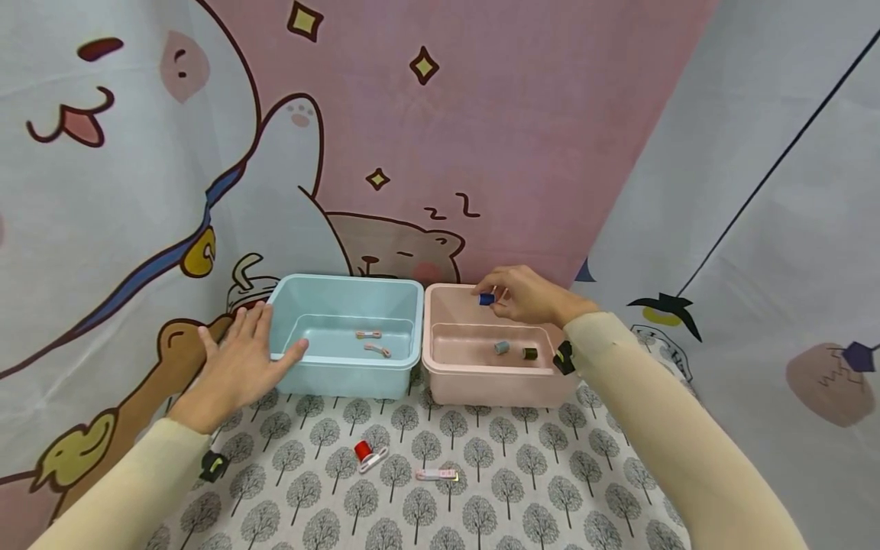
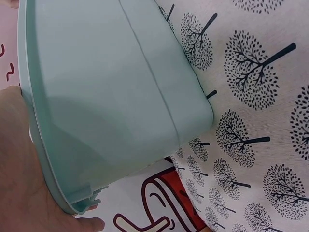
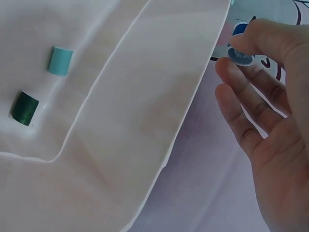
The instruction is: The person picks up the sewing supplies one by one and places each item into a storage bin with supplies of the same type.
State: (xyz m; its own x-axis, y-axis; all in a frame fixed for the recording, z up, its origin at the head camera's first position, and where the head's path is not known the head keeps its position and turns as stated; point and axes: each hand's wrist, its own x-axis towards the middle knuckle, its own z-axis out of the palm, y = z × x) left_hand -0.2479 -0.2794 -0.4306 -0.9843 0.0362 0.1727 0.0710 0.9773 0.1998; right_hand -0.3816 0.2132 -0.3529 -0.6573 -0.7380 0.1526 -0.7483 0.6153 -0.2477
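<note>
My right hand [image 1: 525, 296] pinches a blue thread spool [image 1: 486, 299] between thumb and fingertips, above the back of the pink bin [image 1: 509, 387]. In the right wrist view the spool's round end [image 3: 240, 56] faces the camera, and the other fingers spread loosely. Inside that bin lie a light blue spool [image 3: 60, 61] and a dark green spool [image 3: 25, 108]. At the left side of the light blue bin [image 1: 344, 378], my left hand [image 1: 241, 367] rests along the rim with its fingers extended. Two small pinkish tied bundles [image 1: 368, 334] lie on that bin's floor.
On the tree-print cloth [image 1: 357, 500] in front of the bins lie a red thread spool [image 1: 362, 451], a white looped bundle [image 1: 374, 460] beside it, and a pale pink folded strip [image 1: 436, 475]. A cartoon-printed curtain [image 1: 536, 137] hangs close behind the bins.
</note>
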